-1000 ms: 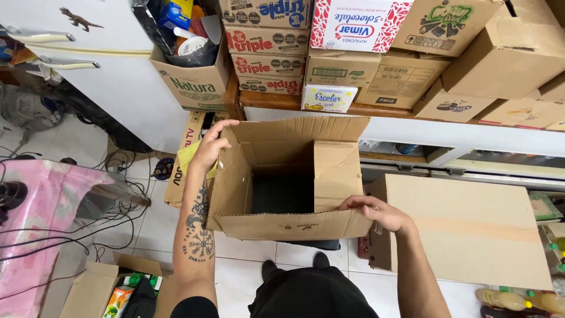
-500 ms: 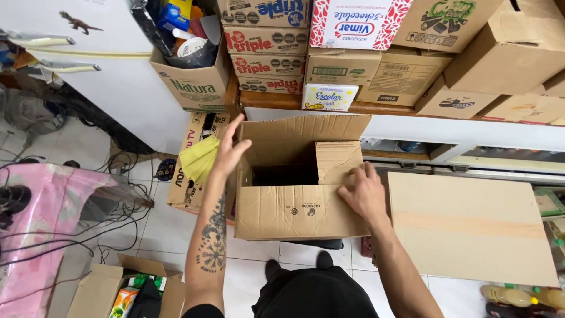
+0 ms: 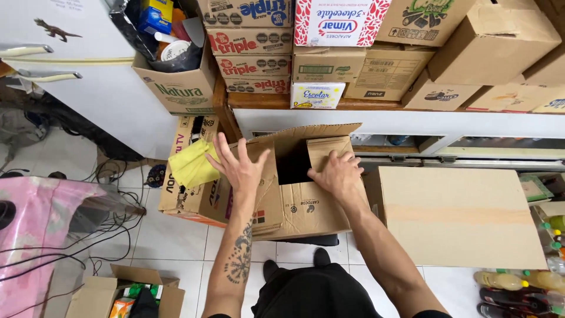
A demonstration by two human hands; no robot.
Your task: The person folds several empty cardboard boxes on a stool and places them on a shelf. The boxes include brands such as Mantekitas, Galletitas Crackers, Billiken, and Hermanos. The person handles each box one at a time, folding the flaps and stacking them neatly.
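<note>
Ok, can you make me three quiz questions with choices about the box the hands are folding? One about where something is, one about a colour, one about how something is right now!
1. Where does the right hand rest?
A. on a folded flap of the cardboard box
B. on the fridge
C. on the floor

2. What colour is the cloth left of the box?
A. blue
B. yellow
C. red

3. How is the left hand?
A. closed in a fist
B. gripping a bottle
C. open with fingers spread

Answers:
1 A, the palm lies on the flap at the box's opening.
2 B, it shows bright yellow beside the left hand.
3 C, the fingers fan out over the side flap.
</note>
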